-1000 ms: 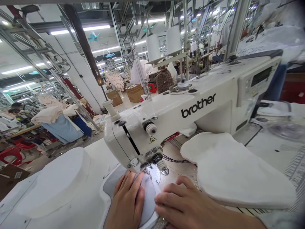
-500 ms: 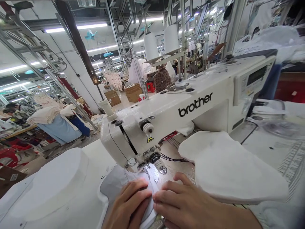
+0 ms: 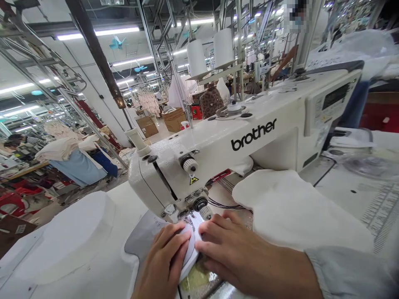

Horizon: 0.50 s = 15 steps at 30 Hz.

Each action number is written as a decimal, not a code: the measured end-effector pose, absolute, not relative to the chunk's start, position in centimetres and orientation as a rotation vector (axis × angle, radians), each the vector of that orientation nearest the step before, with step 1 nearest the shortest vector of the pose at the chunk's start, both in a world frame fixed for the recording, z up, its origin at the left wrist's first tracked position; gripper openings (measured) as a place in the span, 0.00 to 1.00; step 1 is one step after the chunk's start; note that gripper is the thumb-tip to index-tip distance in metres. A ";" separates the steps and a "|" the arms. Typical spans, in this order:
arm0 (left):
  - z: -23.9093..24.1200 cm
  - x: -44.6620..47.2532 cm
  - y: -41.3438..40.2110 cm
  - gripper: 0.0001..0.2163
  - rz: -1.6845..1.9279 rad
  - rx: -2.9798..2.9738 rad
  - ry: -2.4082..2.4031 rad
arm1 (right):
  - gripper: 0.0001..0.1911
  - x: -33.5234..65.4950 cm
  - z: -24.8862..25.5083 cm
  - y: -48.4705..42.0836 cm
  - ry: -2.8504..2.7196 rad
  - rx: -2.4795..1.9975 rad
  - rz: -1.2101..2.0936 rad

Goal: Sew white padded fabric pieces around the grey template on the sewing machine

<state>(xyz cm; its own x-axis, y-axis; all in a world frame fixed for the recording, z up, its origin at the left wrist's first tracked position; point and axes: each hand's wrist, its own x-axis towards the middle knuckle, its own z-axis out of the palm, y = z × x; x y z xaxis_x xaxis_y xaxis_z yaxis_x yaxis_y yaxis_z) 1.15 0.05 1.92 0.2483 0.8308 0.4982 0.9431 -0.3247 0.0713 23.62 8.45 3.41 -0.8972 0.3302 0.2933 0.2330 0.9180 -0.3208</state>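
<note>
Left hand (image 3: 163,265), right (image 3: 230,249) — seemingly on fabric (image 3: 140,243)

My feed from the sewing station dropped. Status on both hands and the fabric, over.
Left hand flat on the grey fabric piece, right hand pressing beside it. Piece sits under the sewing machine head. White fabric stack lies right of the hands.
</note>
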 end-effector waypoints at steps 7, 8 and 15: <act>3.4 0.4 0.0 0.14 -0.535 -2.545 -1.661 | 0.05 23.5 3.2 8.4 -2.740 -0.462 0.363; 3.5 0.4 0.0 0.15 -0.538 -2.568 -1.654 | 0.05 23.5 3.3 8.4 -2.738 -0.463 0.352; 2.2 0.5 -0.1 0.13 -0.622 -2.444 -1.649 | 0.06 23.6 3.3 8.4 -2.704 -0.516 0.277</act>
<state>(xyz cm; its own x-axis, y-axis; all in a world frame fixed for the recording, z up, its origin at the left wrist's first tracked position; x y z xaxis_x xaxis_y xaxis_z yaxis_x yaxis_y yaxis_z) 0.47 -0.07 2.23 0.3187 0.8575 0.4038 0.9107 -0.3952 0.1205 23.61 8.44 3.27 -0.8634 0.3885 0.3219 0.3153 0.9136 -0.2569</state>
